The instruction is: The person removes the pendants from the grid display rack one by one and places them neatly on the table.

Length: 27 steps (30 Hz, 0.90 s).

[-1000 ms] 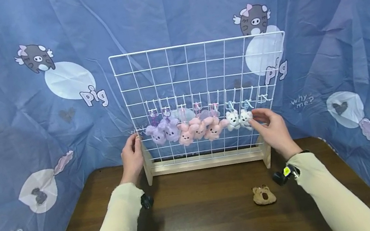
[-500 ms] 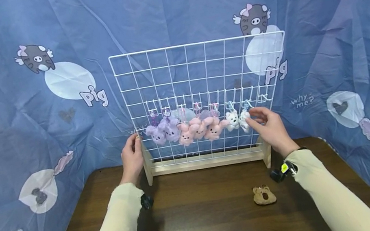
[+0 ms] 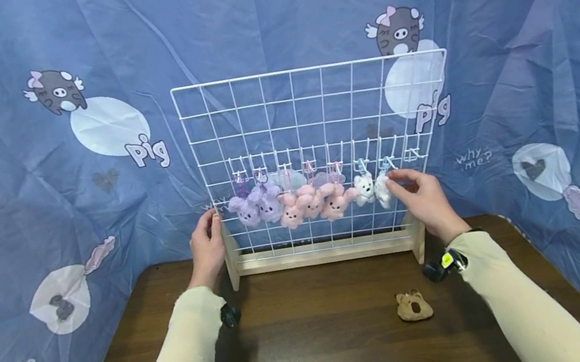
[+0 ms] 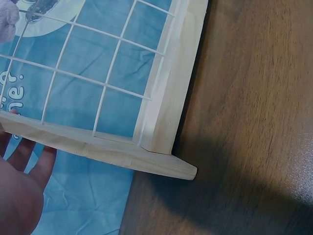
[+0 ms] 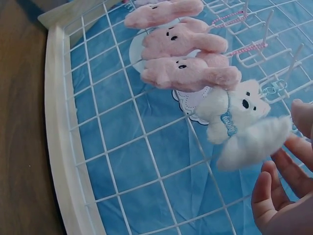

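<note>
My left hand (image 3: pixel 207 244) grips the wooden side post (image 4: pixel 98 147) of a white wire grid rack (image 3: pixel 276 102), its fingers passing behind the wood. My right hand (image 3: pixel 429 202) pinches the rightmost white plush bear keychain (image 5: pixel 257 144) at its edge. That bear hangs from a hook and is turned sideways. Another white plush bear keychain (image 3: pixel 364 188), with a blue bow, hangs just left of it and faces front. Pink plush keychains (image 3: pixel 290 210) hang in the middle of the row, and purple ones (image 3: pixel 247 210) at the left.
A brown plush keychain (image 3: pixel 414 306) lies on the wooden table (image 3: pixel 316 331) at the front right. One hook (image 3: pixel 411 154) at the row's right end bears nothing. Blue printed cloth (image 3: pixel 260 11) stands behind and on both sides.
The rightmost white bear has turned from facing front to side-on, with my right hand moving slightly along with it. My left hand has stayed on the post.
</note>
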Motion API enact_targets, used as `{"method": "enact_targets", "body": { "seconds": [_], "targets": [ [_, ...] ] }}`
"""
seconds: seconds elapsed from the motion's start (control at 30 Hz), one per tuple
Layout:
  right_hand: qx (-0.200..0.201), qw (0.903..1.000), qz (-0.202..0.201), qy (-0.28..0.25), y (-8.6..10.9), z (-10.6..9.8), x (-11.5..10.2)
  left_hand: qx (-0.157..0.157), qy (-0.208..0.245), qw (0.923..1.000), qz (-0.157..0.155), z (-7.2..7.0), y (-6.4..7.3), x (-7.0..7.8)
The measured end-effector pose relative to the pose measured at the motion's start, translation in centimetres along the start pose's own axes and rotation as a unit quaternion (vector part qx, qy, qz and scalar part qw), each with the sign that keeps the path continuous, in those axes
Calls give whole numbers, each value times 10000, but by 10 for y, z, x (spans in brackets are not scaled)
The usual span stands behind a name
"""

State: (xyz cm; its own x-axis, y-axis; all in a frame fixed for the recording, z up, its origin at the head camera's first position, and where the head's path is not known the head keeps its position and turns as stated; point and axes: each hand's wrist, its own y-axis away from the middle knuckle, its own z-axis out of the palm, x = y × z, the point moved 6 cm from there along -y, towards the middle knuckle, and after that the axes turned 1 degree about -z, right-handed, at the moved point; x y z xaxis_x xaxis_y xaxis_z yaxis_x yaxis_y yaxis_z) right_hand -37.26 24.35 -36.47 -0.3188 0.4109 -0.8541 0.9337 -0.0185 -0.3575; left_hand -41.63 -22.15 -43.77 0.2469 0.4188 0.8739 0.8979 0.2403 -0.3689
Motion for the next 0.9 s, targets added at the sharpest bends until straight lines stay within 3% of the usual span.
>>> {"method": "enact_targets", "body": {
  "seconds": [0.23,0.57,0.9],
  "targets": [
    [24,9992,-3,-410,-2,1,-2,-43,1,10000,7,0,-1,-1],
    [-199,9993,137,-280,-1,2,-1,-87,35,9999,-43,1,1,-1],
    [-145,9989,128,-421,-4,3,-1,-70,4,10000,-37,0,0,0]
  ]
}}
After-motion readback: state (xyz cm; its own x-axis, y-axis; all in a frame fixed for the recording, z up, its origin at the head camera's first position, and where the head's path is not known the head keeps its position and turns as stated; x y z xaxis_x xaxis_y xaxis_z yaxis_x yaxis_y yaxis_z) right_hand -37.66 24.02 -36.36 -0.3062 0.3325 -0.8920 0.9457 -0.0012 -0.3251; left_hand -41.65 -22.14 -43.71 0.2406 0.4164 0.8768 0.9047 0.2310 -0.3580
